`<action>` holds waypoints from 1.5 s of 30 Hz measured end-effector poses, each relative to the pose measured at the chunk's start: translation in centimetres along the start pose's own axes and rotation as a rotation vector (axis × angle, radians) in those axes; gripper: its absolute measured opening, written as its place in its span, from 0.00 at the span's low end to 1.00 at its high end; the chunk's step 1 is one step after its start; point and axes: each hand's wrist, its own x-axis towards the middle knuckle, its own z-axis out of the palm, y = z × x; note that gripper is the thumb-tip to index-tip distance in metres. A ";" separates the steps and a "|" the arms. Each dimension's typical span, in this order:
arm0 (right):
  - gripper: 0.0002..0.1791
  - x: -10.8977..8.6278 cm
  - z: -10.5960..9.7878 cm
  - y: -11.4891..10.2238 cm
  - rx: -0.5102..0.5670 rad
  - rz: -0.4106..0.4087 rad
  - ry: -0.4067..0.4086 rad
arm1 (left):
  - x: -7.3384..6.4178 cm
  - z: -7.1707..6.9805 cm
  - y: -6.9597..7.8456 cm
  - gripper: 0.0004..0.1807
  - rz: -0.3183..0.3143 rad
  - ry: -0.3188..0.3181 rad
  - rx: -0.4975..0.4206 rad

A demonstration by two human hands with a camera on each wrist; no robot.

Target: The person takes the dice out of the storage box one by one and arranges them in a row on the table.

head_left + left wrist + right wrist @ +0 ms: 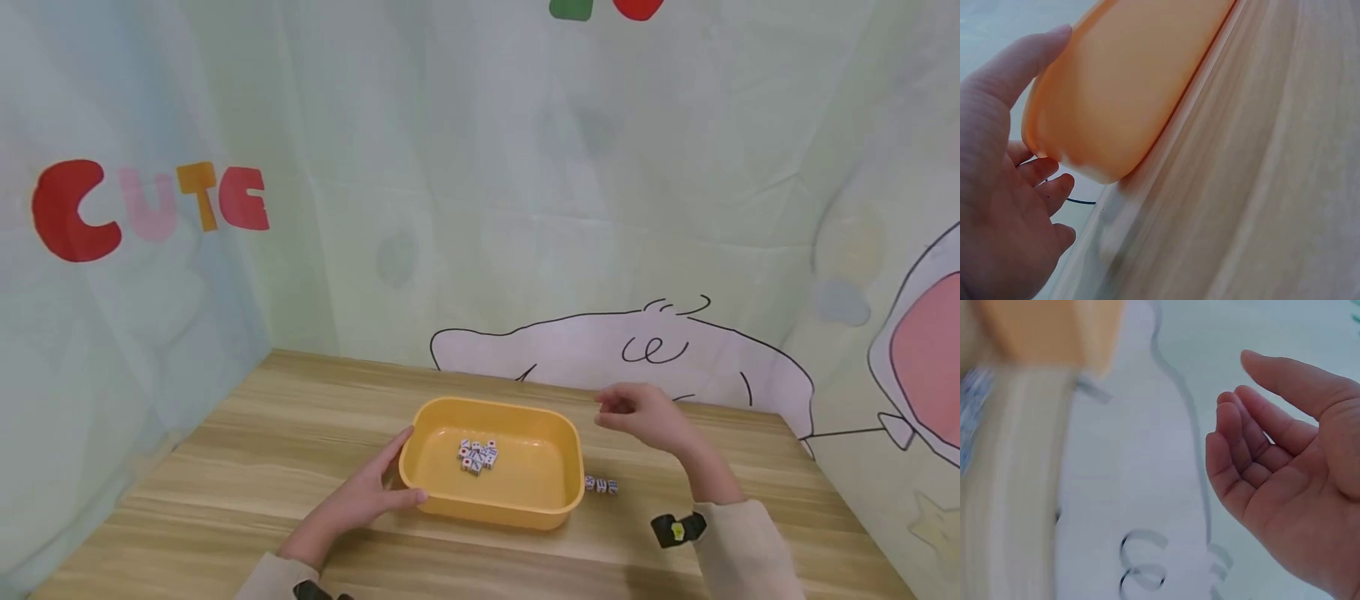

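- Left hand [363,502], at the lower centre-left of the frame, grips the left end of a yellow tray [525,475], thumb on the near side and fingers around the end.
- Right hand [648,417], right of centre, hangs in the air beyond the tray's right end; its fingers bend loosely and hold nothing, the palm bare in the right wrist view.
- Centre-low in the frame, the tray sits on a wood-grain table [262,442], with a cluster of white dice [477,456] toward the left of its floor.
- Just outside the tray's right end, a row of at least three loose dice [602,486] lies on the table; whether the nearest touches the wall cannot be told.
- Judging by looks, each die is light, hard and smooth, apt to slip or roll, and best pinched by two opposite faces between thumb and forefinger.
- Thin, fairly stiff plastic, by appearance, makes the tray light and easily nudged; its rim offers the surest hold.
- Behind, a pale printed backdrop [487,208] spells "CUTE" at left.
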 end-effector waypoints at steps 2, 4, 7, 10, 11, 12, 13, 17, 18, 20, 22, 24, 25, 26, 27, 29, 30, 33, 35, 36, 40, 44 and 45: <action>0.16 0.7 0.5 -1.4 0.015 -0.014 -0.006 | 0.0 -0.1 -0.1 0.54 0.003 0.004 0.008; 0.17 1.3 1.2 -2.6 0.041 -0.029 -0.025 | 0.1 0.0 -0.1 0.54 0.003 0.008 0.015; 0.17 2.0 2.7 -3.9 0.076 -0.063 -0.058 | 0.1 0.0 -0.3 0.54 0.011 0.008 0.012; 0.17 2.6 4.2 -4.7 0.097 -0.090 -0.095 | 0.1 0.1 -0.3 0.55 0.014 0.006 0.002; 0.17 2.8 4.7 -4.8 0.097 -0.096 -0.107 | 0.0 0.1 -0.3 0.55 0.013 0.007 -0.001; 0.17 3.0 5.2 -4.9 0.094 -0.102 -0.116 | 0.0 0.1 -0.2 0.55 0.008 0.010 -0.001; 0.17 3.2 5.7 -5.0 0.093 -0.104 -0.125 | 0.0 0.1 -0.2 0.55 0.006 0.012 -0.003; 0.15 3.9 7.9 -4.7 0.035 -0.123 -0.125 | -0.1 0.1 -0.2 0.55 0.008 0.017 -0.003; 0.14 4.0 8.4 -4.5 0.024 -0.132 -0.126 | 0.0 0.1 -0.2 0.55 0.010 0.017 -0.004; 0.13 4.2 9.4 -4.2 0.012 -0.153 -0.125 | 0.0 0.2 -0.2 0.55 0.017 0.016 -0.008; 0.12 4.4 10.3 -3.8 0.016 -0.165 -0.127 | 0.0 0.1 -0.2 0.55 0.023 0.018 -0.011; 0.11 4.5 11.1 -3.5 0.038 -0.175 -0.127 | -0.1 0.1 -0.3 0.55 0.024 0.020 -0.010; 0.10 4.6 11.4 -3.4 0.047 -0.173 -0.124 | -0.1 0.1 -0.3 0.55 0.023 0.020 -0.010; 0.09 4.7 11.8 -3.3 0.053 -0.170 -0.122 | -0.1 0.1 -0.3 0.55 0.022 0.021 -0.009; 0.08 4.8 12.1 -3.1 0.059 -0.165 -0.121 | 0.0 0.1 -0.3 0.55 0.020 0.022 -0.008; 0.07 5.0 12.7 -3.0 0.061 -0.160 -0.118 | 0.0 0.1 -0.4 0.55 0.015 0.022 -0.006; 0.07 5.0 12.9 -2.9 0.058 -0.158 -0.120 | 0.0 0.1 -0.4 0.55 0.015 0.023 -0.004; 0.07 5.2 13.5 -2.8 0.058 -0.150 -0.127 | 0.0 0.2 -0.4 0.55 0.014 0.024 -0.001; 0.07 5.3 13.7 -2.7 0.074 -0.136 -0.138 | 0.0 0.2 -0.4 0.55 0.012 0.025 -0.002; 0.07 5.3 13.8 -2.7 0.084 -0.126 -0.143 | 0.0 0.2 -0.4 0.55 0.010 0.025 -0.003; 0.07 5.2 14.2 -2.7 0.116 -0.094 -0.156 | -0.1 0.3 -0.3 0.55 0.004 0.029 -0.001; 0.07 5.2 14.5 -2.6 0.121 -0.073 -0.163 | -0.1 0.2 -0.3 0.55 0.013 0.034 0.003; 0.07 5.2 14.5 -2.6 0.120 -0.068 -0.164 | -0.1 0.2 -0.3 0.55 0.014 0.034 0.001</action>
